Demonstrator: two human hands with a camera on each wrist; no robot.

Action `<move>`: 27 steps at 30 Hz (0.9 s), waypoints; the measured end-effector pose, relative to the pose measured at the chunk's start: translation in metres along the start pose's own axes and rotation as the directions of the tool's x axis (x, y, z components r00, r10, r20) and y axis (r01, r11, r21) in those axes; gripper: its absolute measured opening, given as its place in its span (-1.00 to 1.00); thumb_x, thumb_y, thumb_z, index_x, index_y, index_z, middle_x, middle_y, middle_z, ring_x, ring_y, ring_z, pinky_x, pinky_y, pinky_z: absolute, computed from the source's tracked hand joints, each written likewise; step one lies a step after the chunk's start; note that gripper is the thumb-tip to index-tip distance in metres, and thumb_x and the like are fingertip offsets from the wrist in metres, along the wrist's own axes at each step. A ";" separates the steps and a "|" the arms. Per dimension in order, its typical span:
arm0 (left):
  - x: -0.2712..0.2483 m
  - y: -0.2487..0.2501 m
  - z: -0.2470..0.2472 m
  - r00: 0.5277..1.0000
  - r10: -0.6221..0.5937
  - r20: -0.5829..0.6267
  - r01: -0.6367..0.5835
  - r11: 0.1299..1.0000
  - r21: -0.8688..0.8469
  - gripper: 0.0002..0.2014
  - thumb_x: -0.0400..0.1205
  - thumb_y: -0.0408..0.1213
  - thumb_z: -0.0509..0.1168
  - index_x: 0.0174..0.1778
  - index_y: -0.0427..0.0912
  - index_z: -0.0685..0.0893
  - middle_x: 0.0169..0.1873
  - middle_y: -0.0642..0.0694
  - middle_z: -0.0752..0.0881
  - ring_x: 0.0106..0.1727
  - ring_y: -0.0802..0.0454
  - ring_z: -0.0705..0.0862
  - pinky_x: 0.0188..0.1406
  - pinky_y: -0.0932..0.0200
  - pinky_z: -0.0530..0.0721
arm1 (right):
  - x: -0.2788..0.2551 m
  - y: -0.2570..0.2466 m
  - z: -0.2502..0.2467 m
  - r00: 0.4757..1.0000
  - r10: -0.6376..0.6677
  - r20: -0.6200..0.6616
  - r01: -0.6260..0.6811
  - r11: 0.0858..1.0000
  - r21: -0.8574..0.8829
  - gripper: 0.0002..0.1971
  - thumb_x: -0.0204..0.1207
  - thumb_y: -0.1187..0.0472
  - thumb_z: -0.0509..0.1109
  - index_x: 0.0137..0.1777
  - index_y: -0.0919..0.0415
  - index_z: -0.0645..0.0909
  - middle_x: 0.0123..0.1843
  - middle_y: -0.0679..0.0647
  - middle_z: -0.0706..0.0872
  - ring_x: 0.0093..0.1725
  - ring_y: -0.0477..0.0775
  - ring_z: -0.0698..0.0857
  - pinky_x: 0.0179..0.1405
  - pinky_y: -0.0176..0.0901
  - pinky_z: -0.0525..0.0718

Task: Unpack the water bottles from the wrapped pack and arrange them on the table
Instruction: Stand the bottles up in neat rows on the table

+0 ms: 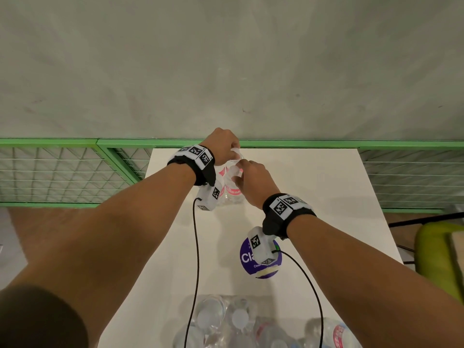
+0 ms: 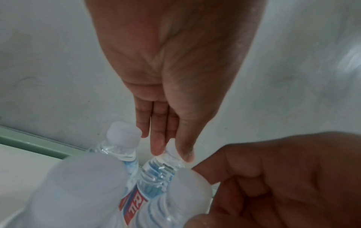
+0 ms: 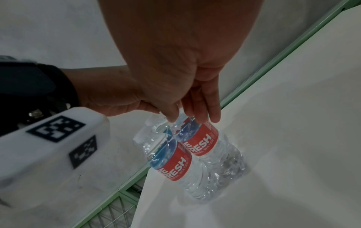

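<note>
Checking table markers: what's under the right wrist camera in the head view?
A round purple sticker on the white table, with "Cla" and "Clean" showing. The right wrist camera covers the rest of its print.

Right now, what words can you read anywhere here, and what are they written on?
"FRESH": on the red labels of the two water bottles standing on the table, right wrist view.
"WATER": small print under it, same labels; the word before it is cut off.
"RE": partial letters above "FRESH".
"Cla": on the purple round sticker, head view; the rest is hidden.
"Clean": small print below it, then hidden.
Labels in the wrapped pack: too blurred.
</note>
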State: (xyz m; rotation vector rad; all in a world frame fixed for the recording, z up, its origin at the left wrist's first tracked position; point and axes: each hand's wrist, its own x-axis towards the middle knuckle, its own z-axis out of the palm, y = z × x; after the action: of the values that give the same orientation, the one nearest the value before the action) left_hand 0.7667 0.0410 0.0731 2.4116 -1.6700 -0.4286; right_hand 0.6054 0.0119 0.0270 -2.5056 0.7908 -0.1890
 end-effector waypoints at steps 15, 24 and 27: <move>-0.070 0.009 -0.028 0.970 -0.077 -0.233 0.010 0.961 -0.276 -0.75 0.59 -0.15 0.41 0.14 -0.15 0.78 -0.12 -0.06 0.79 -0.06 0.01 0.73 0.07 0.16 0.68 | -0.038 -0.004 -0.023 0.992 0.099 0.082 -0.101 0.995 0.022 -0.65 0.59 0.08 0.38 0.34 0.14 0.61 0.12 0.11 0.74 0.13 0.18 0.70 0.14 0.10 0.69; -0.206 0.054 -0.021 0.992 -0.024 -0.124 -0.009 0.967 -0.255 -0.80 0.60 -0.02 0.40 -0.02 -0.04 0.81 -0.18 0.05 0.79 -0.16 0.10 0.72 -0.09 0.14 0.67 | -0.132 -0.032 -0.043 0.987 -0.035 0.157 0.033 0.999 0.013 -0.83 0.56 -0.04 0.41 0.01 0.02 0.70 -0.04 0.03 0.78 -0.09 0.09 0.72 -0.01 -0.04 0.72; -0.252 0.070 -0.008 0.999 -0.047 -0.003 0.046 0.980 -0.192 -0.79 0.61 0.01 0.39 -0.02 -0.03 0.81 -0.18 0.04 0.79 -0.13 0.05 0.72 -0.01 0.07 0.69 | -0.171 -0.047 -0.048 0.964 -0.096 0.247 0.096 0.995 0.012 -0.79 0.58 -0.06 0.41 0.02 0.05 0.74 -0.02 0.02 0.75 -0.07 0.07 0.70 -0.02 -0.04 0.70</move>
State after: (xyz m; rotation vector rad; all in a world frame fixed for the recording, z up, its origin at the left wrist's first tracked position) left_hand 0.6246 0.2513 0.1360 2.3122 -1.4966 -0.5594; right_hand 0.4754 0.1217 0.0949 -2.5058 0.5686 0.0913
